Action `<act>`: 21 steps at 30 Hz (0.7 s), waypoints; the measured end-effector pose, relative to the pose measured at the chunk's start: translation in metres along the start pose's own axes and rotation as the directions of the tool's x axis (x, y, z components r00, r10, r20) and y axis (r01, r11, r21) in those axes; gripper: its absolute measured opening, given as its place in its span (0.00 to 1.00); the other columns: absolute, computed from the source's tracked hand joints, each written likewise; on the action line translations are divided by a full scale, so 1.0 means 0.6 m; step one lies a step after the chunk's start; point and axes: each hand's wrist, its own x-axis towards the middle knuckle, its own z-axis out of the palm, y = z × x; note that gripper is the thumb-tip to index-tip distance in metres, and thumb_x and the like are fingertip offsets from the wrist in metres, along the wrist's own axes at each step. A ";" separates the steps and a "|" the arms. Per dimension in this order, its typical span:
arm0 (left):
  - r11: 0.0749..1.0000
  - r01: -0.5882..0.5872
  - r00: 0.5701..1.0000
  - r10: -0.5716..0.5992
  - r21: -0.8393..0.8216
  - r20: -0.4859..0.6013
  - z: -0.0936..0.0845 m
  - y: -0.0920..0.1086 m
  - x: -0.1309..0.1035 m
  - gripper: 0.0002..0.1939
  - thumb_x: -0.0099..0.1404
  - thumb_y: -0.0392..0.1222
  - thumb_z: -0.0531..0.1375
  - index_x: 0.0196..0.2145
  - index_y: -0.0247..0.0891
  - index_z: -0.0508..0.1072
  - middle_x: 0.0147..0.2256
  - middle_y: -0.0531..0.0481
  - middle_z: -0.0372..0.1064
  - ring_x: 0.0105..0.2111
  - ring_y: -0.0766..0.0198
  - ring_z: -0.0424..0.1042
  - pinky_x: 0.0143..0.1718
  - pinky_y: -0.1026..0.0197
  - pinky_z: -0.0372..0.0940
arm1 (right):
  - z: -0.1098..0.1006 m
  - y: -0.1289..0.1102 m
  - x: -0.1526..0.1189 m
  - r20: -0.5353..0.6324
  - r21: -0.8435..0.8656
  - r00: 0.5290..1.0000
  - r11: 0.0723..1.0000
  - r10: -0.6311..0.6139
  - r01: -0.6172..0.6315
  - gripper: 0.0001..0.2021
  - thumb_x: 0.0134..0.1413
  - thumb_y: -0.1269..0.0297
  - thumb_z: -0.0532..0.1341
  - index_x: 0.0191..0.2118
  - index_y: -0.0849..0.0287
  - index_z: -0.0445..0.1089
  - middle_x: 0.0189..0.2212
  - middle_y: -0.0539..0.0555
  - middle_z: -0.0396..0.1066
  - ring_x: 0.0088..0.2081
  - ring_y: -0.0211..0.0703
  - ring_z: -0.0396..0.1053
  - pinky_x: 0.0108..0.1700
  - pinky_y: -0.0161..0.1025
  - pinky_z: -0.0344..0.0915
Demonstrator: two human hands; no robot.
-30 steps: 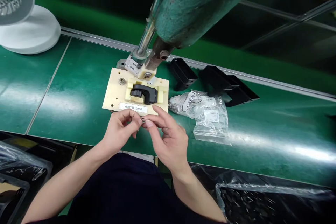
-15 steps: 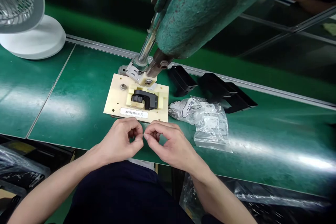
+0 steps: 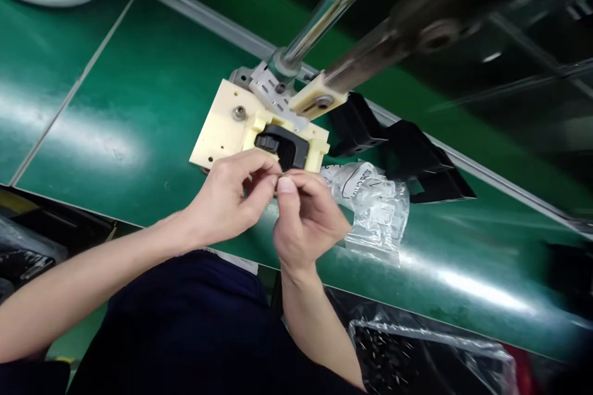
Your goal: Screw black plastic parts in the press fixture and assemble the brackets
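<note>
Cream-coloured, the jig (image 3: 218, 120) just beyond the left fingers (image 3: 263, 194) and right fingers (image 3: 288, 196) cradles the black part (image 3: 300, 145), presumably to stop it shifting, while both are pinched, meeting tip to tip as if for fine work, though on what I cannot tell.

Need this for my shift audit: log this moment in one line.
left hand, right hand: pinched together, contents unclear | black part: in cream fixture | plastic bags: on green table
</note>
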 end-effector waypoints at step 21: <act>0.906 -0.226 0.971 0.180 0.357 0.157 -0.040 -0.019 0.133 0.31 0.57 0.36 0.35 0.45 0.15 0.69 0.40 0.48 0.68 0.42 0.56 0.73 0.33 0.57 0.59 | 0.069 0.071 0.069 -0.031 -0.106 0.990 0.984 0.139 -0.141 0.23 0.68 0.50 0.45 0.53 0.66 0.61 0.54 0.64 0.58 0.61 0.60 0.54 0.57 0.55 0.62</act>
